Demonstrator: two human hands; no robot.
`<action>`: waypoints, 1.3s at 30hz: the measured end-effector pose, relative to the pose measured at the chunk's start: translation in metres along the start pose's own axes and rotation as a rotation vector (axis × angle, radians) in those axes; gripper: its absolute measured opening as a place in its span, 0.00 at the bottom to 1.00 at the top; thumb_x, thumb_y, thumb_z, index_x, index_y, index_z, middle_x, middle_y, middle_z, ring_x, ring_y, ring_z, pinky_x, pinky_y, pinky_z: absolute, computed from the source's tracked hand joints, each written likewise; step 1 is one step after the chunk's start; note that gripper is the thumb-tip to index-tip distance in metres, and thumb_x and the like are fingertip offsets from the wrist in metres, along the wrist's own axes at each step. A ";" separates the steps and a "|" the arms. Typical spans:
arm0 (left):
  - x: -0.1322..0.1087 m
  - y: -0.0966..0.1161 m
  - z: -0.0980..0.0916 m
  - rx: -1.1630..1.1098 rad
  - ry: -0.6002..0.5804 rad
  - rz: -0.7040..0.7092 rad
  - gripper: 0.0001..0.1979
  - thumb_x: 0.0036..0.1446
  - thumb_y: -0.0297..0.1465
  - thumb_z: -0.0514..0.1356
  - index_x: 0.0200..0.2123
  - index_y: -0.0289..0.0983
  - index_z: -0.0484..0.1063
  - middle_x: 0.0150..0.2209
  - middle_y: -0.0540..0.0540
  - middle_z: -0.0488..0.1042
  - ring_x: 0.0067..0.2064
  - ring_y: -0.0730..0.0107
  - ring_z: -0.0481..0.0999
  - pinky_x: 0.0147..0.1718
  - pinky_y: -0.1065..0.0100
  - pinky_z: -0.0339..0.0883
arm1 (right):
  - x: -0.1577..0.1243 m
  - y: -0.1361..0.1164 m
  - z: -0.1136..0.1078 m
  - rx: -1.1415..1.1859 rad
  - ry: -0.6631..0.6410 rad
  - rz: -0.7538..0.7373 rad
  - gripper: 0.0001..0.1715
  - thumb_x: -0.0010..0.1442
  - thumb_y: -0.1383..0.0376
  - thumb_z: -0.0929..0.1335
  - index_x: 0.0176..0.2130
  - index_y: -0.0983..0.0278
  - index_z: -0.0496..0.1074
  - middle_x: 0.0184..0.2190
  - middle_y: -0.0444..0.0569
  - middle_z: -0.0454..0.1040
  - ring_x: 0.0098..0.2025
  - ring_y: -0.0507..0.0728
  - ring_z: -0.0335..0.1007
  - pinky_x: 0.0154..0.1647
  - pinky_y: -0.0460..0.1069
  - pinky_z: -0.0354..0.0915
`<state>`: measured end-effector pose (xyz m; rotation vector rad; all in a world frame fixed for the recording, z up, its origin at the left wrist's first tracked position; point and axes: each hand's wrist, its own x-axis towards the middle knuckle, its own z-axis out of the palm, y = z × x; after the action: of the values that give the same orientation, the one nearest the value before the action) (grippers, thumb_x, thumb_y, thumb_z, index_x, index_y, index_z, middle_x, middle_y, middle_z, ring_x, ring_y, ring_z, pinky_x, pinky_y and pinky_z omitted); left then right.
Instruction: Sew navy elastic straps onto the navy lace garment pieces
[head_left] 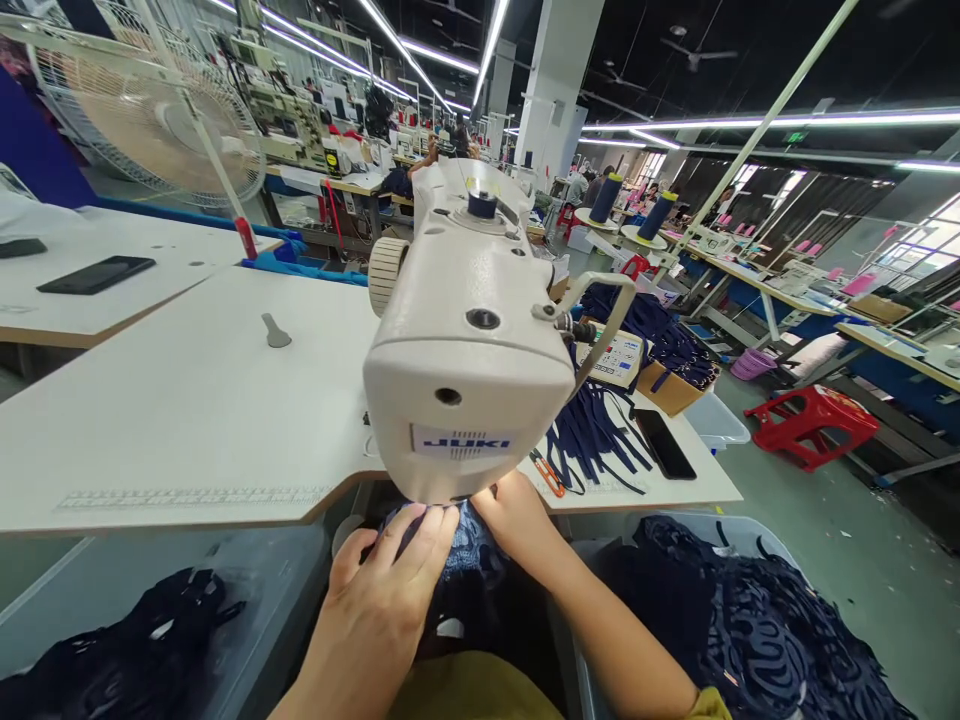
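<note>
A white JUKI sewing machine (469, 380) faces me, and its head hides the needle area. Navy lace fabric (471, 545) hangs down from under the head toward my lap. My left hand (394, 570) grips the fabric's left side, thumb tucked beside the bent fingers, tips just below the machine head. On the other side, my right hand (517, 515) holds the fabric close under the head. Its fingertips are partly hidden behind the machine. Both hands are close together, with the lace between them.
Navy straps (592, 430), orange thread snips (549, 475) and a phone (664, 443) lie on the right of the table. A small grey metal piece (276, 332) lies left. Plastic bins with navy garments (750, 610) flank me. A red stool (814, 425) stands right.
</note>
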<state>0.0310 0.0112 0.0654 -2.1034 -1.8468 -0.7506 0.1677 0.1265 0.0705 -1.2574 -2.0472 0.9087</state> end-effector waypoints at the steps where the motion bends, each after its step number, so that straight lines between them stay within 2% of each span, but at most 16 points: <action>1: 0.000 0.000 0.000 0.011 0.007 0.006 0.22 0.61 0.22 0.46 0.52 0.43 0.70 0.51 0.55 0.75 0.51 0.64 0.73 0.48 0.56 0.54 | 0.001 -0.001 -0.001 0.000 -0.002 -0.002 0.06 0.57 0.70 0.61 0.35 0.63 0.67 0.27 0.45 0.70 0.37 0.57 0.68 0.38 0.48 0.61; 6: 0.003 0.001 0.000 0.063 0.023 0.052 0.20 0.59 0.23 0.50 0.52 0.41 0.70 0.50 0.54 0.76 0.49 0.64 0.73 0.46 0.58 0.55 | 0.004 -0.004 -0.002 -0.006 -0.009 -0.034 0.06 0.56 0.71 0.61 0.33 0.63 0.65 0.29 0.47 0.72 0.39 0.58 0.70 0.39 0.48 0.62; 13: 0.003 0.004 0.000 0.093 0.028 0.057 0.20 0.59 0.22 0.49 0.51 0.39 0.72 0.49 0.51 0.77 0.48 0.64 0.73 0.45 0.59 0.54 | 0.003 -0.001 0.001 -0.043 0.005 -0.043 0.06 0.57 0.70 0.60 0.32 0.62 0.65 0.29 0.48 0.73 0.40 0.59 0.71 0.40 0.49 0.62; 26: 0.004 0.006 -0.003 0.098 -0.002 0.042 0.21 0.58 0.22 0.49 0.51 0.40 0.72 0.49 0.50 0.77 0.50 0.64 0.72 0.47 0.60 0.54 | 0.003 0.000 0.003 -0.011 0.026 -0.073 0.06 0.54 0.70 0.60 0.31 0.60 0.64 0.25 0.46 0.69 0.39 0.60 0.70 0.38 0.50 0.62; 39: 0.002 0.006 0.001 0.118 0.016 0.055 0.22 0.58 0.21 0.48 0.52 0.40 0.71 0.50 0.50 0.76 0.49 0.63 0.72 0.47 0.59 0.55 | 0.002 0.001 0.003 -0.016 0.023 -0.059 0.06 0.56 0.69 0.61 0.31 0.61 0.67 0.20 0.44 0.66 0.37 0.60 0.70 0.38 0.50 0.62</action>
<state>0.0368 0.0122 0.0661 -2.0590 -1.7719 -0.6285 0.1653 0.1283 0.0681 -1.2036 -2.0663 0.8478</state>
